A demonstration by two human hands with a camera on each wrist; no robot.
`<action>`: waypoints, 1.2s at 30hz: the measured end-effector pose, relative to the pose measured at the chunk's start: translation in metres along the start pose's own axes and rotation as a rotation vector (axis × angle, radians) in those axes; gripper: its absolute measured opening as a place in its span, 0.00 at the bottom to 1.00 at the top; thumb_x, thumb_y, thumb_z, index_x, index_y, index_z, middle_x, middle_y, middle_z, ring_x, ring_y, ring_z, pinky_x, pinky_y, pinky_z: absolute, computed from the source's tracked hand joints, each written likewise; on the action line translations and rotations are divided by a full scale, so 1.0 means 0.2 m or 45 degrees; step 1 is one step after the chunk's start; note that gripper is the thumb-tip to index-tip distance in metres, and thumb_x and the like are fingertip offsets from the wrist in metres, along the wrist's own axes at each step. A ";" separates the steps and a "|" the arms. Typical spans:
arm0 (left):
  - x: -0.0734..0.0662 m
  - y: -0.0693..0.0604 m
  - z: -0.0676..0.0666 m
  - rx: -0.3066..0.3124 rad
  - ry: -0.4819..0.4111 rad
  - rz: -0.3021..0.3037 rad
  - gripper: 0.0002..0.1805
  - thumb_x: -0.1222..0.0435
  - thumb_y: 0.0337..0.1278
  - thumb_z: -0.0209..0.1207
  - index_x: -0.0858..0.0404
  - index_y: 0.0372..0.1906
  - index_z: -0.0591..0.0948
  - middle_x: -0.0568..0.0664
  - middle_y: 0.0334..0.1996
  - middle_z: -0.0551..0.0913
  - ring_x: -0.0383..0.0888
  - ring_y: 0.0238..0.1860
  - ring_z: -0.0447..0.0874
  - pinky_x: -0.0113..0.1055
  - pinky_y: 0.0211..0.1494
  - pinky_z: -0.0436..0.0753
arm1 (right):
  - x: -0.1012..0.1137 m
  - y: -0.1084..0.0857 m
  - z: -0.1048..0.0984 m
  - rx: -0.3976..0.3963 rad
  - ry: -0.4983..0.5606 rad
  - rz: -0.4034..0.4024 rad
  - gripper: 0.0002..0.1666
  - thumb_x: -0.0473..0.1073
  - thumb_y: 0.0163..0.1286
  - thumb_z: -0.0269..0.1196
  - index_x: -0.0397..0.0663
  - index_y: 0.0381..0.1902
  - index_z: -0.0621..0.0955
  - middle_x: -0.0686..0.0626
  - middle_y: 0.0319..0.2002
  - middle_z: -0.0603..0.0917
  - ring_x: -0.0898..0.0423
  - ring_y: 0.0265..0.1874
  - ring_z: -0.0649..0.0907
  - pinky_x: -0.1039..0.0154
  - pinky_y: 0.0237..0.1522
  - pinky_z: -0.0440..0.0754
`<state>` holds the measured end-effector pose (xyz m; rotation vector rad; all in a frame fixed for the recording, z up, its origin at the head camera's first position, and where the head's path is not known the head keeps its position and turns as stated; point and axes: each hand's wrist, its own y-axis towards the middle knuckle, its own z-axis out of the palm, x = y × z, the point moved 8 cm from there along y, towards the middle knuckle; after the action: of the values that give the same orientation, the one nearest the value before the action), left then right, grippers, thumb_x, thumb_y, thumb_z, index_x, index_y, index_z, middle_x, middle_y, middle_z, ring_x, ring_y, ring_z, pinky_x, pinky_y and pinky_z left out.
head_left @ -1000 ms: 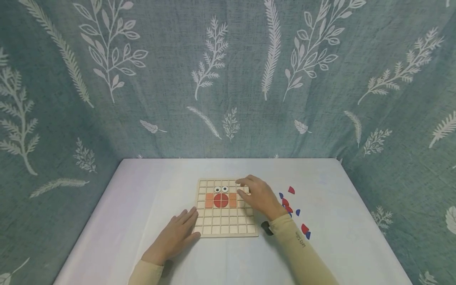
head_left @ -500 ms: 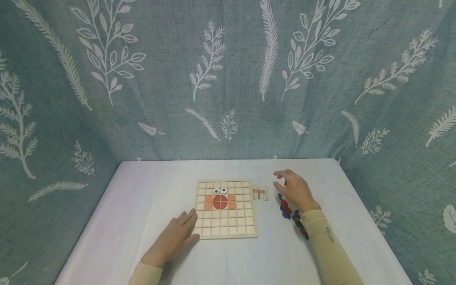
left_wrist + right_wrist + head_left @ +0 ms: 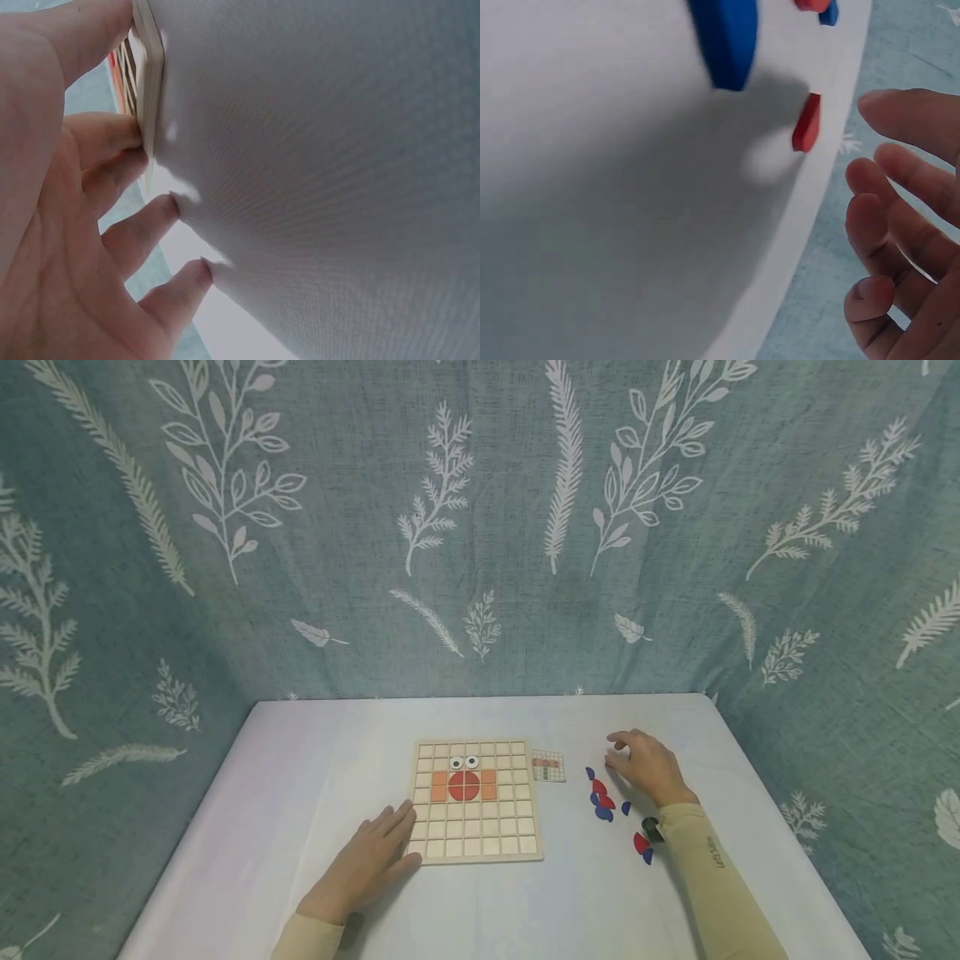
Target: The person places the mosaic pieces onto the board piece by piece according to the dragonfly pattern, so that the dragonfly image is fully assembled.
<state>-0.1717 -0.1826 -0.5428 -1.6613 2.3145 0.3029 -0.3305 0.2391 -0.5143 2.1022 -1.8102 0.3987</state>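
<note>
The left hand (image 3: 367, 860), fingers relaxed, touches the gridded board (image 3: 482, 827) at eight o'clock; red and orange tiles (image 3: 454, 778) sit on it. A printed card (image 3: 548, 768) lies at its two o'clock, loose red and blue pieces (image 3: 598, 786) at three. The right hand (image 3: 648, 768), fingers curved around nothing, is at two o'clock from those; it seems to be choosing a piece, which calls for a thumb-and-finger pinch.

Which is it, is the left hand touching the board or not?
Touching: the left wrist view shows the left hand with a fingertip meeting the edge of the board, no gap between.
</note>
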 end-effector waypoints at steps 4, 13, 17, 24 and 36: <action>0.00 0.00 0.00 0.002 -0.008 -0.005 0.37 0.49 0.70 0.59 0.66 0.75 0.67 0.56 0.77 0.63 0.62 0.75 0.60 0.64 0.74 0.63 | -0.03 0.00 0.04 0.080 -0.038 0.066 0.26 0.47 0.67 0.71 0.41 0.59 0.82 0.39 0.51 0.85 0.38 0.55 0.82 0.39 0.58 0.80; -0.01 0.00 -0.01 -0.002 -0.020 -0.009 0.37 0.49 0.70 0.59 0.66 0.75 0.67 0.56 0.77 0.63 0.62 0.75 0.59 0.64 0.74 0.62 | -0.06 0.02 0.08 0.202 -0.067 0.107 0.24 0.47 0.66 0.71 0.38 0.55 0.84 0.40 0.49 0.85 0.38 0.55 0.82 0.39 0.59 0.80; -0.01 0.00 -0.01 -0.008 -0.024 -0.007 0.37 0.49 0.70 0.59 0.66 0.75 0.68 0.56 0.76 0.63 0.62 0.75 0.60 0.64 0.75 0.62 | -0.05 0.02 0.08 0.206 -0.064 0.086 0.22 0.46 0.66 0.72 0.40 0.53 0.85 0.41 0.47 0.86 0.38 0.55 0.82 0.38 0.59 0.80; 0.00 0.00 0.01 -0.004 -0.022 -0.023 0.38 0.48 0.69 0.59 0.66 0.75 0.68 0.56 0.76 0.64 0.61 0.76 0.60 0.63 0.75 0.62 | -0.05 0.02 0.10 0.210 -0.063 0.102 0.22 0.47 0.67 0.71 0.41 0.54 0.85 0.42 0.49 0.86 0.38 0.56 0.81 0.38 0.60 0.79; -0.01 -0.01 -0.01 -0.007 -0.045 -0.012 0.37 0.50 0.70 0.60 0.66 0.74 0.68 0.57 0.76 0.63 0.62 0.75 0.60 0.64 0.75 0.61 | 0.06 -0.02 0.05 -0.023 -0.007 -0.079 0.20 0.49 0.68 0.70 0.46 0.54 0.86 0.44 0.49 0.87 0.42 0.52 0.84 0.42 0.57 0.82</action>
<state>-0.1686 -0.1824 -0.5413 -1.6553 2.2821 0.3343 -0.3249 0.2255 -0.5181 2.1430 -1.7403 0.3601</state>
